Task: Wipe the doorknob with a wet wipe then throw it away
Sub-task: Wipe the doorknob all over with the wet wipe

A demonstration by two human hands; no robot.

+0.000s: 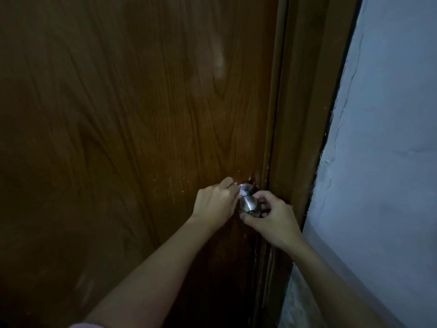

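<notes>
A round silver doorknob [248, 202] sticks out of the brown wooden door [132, 119] near its right edge. My left hand [216, 201] is closed on a small white wet wipe [242, 193] and presses it against the knob's neck on the left side. My right hand [272, 220] grips the knob from the right and from below, thumb under its front face. Most of the wipe is hidden by my left fingers.
The brown door frame [298, 129] runs down just right of the knob. A pale blue-white wall [383, 162] fills the right side. The wood around the knob is chipped. The scene is dim.
</notes>
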